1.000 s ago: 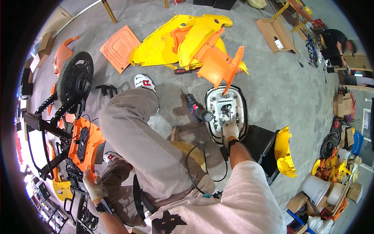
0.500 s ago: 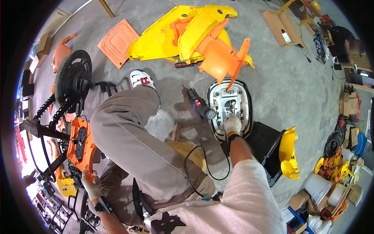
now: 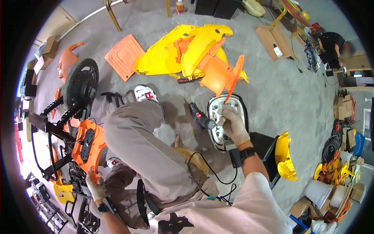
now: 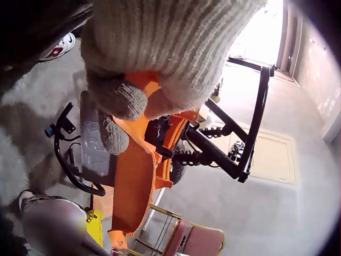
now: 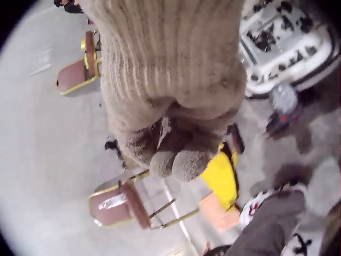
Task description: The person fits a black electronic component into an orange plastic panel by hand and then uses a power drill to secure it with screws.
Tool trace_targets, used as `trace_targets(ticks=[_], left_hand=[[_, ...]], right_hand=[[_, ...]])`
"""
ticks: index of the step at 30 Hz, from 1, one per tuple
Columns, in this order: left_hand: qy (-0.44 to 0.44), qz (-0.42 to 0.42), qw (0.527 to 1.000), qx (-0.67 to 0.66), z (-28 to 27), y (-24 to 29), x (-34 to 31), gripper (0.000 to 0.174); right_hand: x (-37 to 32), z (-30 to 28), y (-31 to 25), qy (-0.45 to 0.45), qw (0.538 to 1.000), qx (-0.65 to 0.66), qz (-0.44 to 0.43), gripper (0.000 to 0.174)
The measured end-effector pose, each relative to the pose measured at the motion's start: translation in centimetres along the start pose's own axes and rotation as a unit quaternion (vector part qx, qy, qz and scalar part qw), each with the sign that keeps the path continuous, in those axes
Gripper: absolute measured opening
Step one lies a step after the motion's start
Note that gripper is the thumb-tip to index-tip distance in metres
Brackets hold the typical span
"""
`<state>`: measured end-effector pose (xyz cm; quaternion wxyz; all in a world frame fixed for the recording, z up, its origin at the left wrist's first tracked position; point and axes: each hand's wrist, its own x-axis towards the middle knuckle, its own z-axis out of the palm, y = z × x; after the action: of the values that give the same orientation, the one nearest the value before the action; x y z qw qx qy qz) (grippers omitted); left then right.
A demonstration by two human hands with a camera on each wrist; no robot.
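Note:
In the head view my gloved left hand grips the lower end of an orange part on a black frame. The left wrist view shows that glove with fingers curled round the orange part. My gloved right hand is over a white, black-rimmed shell holding small dark pieces. In the right wrist view its fingers are curled, the shell lies to one side, and no held thing shows. A drill lies left of the shell.
Yellow panels, an orange bracket and an orange square panel lie on the floor beyond. A black box and a yellow part stand near my right forearm. A black cable crosses near my leg.
My right hand has risen from inside the shell toward the camera, its fingers now curled above it. My left hand keeps its grip on the orange part. The head view has shifted slightly.

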<state>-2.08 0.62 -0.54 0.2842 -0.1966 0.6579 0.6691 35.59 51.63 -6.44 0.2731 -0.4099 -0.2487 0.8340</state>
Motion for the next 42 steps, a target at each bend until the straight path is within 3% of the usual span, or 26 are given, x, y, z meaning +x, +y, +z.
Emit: trace_targets(ticks=[3, 4, 5, 6, 8, 13, 17, 22, 24, 26, 29, 30, 32, 34, 36, 39, 42], left_hand=[[-0.009, 0.024, 1.000, -0.016, 1.0, -0.2, -0.4, 0.025], [-0.014, 0.029, 0.999, -0.024, 1.5, -0.2, -0.7, 0.024], [0.035, 0.037, 0.998, -0.047, 2.1, -0.4, -0.8, 0.025], [0.010, 0.043, 0.999, -0.028, 1.9, -0.5, -0.6, 0.027], [0.018, 0.052, 0.998, -0.044, 2.3, -0.5, -0.5, 0.030], [0.051, 0.026, 0.996, -0.071, 3.7, 0.2, -2.2, 0.021], [0.063, 0.034, 0.994, -0.082, 2.9, -0.9, -1.4, 0.023], [0.066, 0.029, 0.993, -0.095, 3.9, -0.5, -2.1, 0.022], [0.057, 0.044, 0.993, -0.092, 4.5, 0.0, -2.7, 0.026], [0.060, 0.040, 0.988, -0.136, 4.0, -1.0, -1.6, 0.031], [0.049, 0.027, 0.985, -0.160, 4.8, -0.3, -2.4, 0.034], [0.075, 0.024, 0.985, -0.156, 5.3, 0.1, -2.6, 0.035], [0.089, 0.030, 0.984, -0.153, 4.7, -1.1, -1.5, 0.035], [0.091, 0.021, 0.986, -0.141, 4.6, -0.7, -1.8, 0.032], [0.083, 0.017, 0.986, -0.146, 4.6, -1.0, -1.6, 0.031], [0.105, 0.026, 0.984, -0.145, 5.2, -0.5, -2.1, 0.032], [0.123, 0.011, 0.987, -0.105, 5.0, -0.4, -2.2, 0.034]], right_hand=[[-1.6, 6.1, -1.0, -0.149, 0.989, 0.003, -0.003, 0.022], [-2.2, 8.1, -0.9, -0.195, 0.979, 0.050, 0.000, 0.029], [-2.7, 10.0, -0.9, -0.251, 0.965, 0.075, 0.000, 0.032], [-3.1, 11.7, -1.0, -0.305, 0.947, 0.099, 0.000, 0.035], [-4.4, 14.7, -1.1, -0.346, 0.929, 0.125, 0.045, 0.034], [-7.0, 20.1, -1.4, -0.363, 0.921, 0.106, 0.098, 0.032], [-7.9, 22.0, -0.5, -0.350, 0.923, 0.094, 0.129, 0.031], [-7.4, 24.1, 1.4, -0.449, 0.870, 0.116, 0.166, 0.033], [-7.8, 24.7, 1.8, -0.377, 0.909, 0.039, 0.176, 0.031], [-7.9, 26.6, 2.5, -0.378, 0.905, 0.024, 0.195, 0.025], [-8.5, 30.0, 3.3, -0.353, 0.909, -0.161, 0.151, 0.021], [-8.6, 31.6, 3.7, -0.361, 0.904, -0.167, 0.157, 0.021], [-8.4, 35.1, 4.5, -0.375, 0.843, -0.368, 0.115, 0.020], [-7.9, 38.0, 5.8, -0.390, 0.831, -0.372, 0.135, 0.021], [-5.3, 38.9, 8.6, -0.402, 0.846, -0.286, 0.204, 0.025], [0.1, 40.2, 12.6, -0.406, 0.824, -0.338, 0.203, 0.028], [1.3, 42.4, 14.3, -0.388, 0.812, -0.379, 0.215, 0.028]])
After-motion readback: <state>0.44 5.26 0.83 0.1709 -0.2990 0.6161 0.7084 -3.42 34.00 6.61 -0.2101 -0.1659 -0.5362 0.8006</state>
